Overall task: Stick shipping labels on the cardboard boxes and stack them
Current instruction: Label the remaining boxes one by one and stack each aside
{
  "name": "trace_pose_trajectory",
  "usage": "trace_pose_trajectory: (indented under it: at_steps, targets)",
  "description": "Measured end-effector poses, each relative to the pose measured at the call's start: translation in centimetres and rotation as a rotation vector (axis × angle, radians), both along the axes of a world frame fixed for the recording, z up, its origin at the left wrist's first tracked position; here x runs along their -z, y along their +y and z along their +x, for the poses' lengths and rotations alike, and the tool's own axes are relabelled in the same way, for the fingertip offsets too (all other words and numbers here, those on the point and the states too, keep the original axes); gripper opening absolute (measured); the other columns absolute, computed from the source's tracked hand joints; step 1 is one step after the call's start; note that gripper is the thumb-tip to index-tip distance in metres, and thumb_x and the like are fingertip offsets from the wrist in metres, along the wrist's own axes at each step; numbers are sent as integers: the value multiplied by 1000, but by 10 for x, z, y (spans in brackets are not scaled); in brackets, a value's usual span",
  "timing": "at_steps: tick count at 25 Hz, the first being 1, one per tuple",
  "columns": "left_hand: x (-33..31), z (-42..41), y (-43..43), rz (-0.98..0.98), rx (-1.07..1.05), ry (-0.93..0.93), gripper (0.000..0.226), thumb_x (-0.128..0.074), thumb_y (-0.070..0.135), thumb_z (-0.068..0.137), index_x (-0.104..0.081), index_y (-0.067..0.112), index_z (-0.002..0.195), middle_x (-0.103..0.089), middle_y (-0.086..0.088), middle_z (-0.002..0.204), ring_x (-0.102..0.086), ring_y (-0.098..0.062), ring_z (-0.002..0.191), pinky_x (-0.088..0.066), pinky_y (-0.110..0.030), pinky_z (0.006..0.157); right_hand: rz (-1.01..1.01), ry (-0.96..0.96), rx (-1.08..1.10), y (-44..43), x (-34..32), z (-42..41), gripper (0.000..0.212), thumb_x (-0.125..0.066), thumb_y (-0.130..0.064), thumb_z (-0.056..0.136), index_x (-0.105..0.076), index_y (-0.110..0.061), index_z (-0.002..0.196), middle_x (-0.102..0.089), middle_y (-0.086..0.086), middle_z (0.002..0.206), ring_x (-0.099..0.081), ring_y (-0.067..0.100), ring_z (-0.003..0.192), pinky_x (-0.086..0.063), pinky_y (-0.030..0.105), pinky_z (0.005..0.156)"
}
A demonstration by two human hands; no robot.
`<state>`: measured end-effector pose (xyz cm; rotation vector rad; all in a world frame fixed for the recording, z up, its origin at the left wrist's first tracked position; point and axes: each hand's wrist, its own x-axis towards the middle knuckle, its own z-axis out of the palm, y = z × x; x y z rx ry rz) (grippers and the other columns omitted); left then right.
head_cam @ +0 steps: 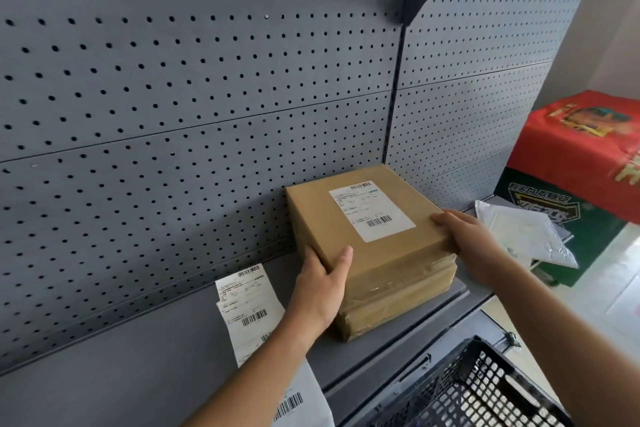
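Note:
A brown cardboard box (349, 243) with a white shipping label (371, 210) on its top sits on another taped cardboard box (398, 305) on the grey shelf (156, 364). My left hand (320, 284) grips the top box's near left corner, thumb on top. My right hand (465, 237) holds its right edge. A strip of loose shipping labels (247, 302) lies on the shelf to the left, running under my left forearm.
A grey pegboard wall (173, 97) backs the shelf. A black plastic crate (485, 388) stands below at the front right. White poly mailers (526, 236) lie at the right, beside a red and green printed carton (581, 156).

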<state>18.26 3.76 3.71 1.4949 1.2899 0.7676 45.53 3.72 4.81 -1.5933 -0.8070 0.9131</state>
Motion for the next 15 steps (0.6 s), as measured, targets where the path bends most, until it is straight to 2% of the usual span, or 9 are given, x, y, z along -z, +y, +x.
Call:
trace_pose_trajectory:
  at_steps: [4,6,8,10,15]
  targets:
    - [8,0,3,-2,-12,4,82,-51,69,90,-33,24,155,-63,4,137,-59,-14,124,-45,-30,107,-27,-71,-24,4,6,7,16,-63,-31,93,-75,-23,99,-76,7,102,-69,29,99,-54,44,95]
    - [4,-6,2,8,-1,25,82,-48,70,91,-32,23,156,-58,2,145,-55,-15,131,-42,-33,112,-29,-212,-35,3,3,10,18,-64,-36,92,-73,-28,106,-74,0,105,-67,24,104,-52,37,93]
    - [-3,-18,2,56,-15,94,85,-42,71,93,-24,22,160,-42,0,160,-40,-18,146,-33,-38,120,0,-405,-2,2,-3,10,30,-63,-40,91,-67,-29,119,-69,-2,115,-63,22,112,-49,41,97]
    - [-11,-37,6,153,-74,181,79,-38,68,97,-23,23,160,-32,1,165,-32,-18,150,-30,-41,121,56,-577,31,4,-16,0,36,-59,-43,92,-63,-29,125,-63,-1,126,-58,20,118,-46,44,99]
    - [-33,-112,11,379,-247,389,61,-37,58,102,-38,24,152,-43,6,158,-42,-16,143,-38,-40,112,132,-913,-37,15,-48,-68,34,-55,-37,96,-61,-26,128,-56,4,135,-56,28,115,-43,39,85]
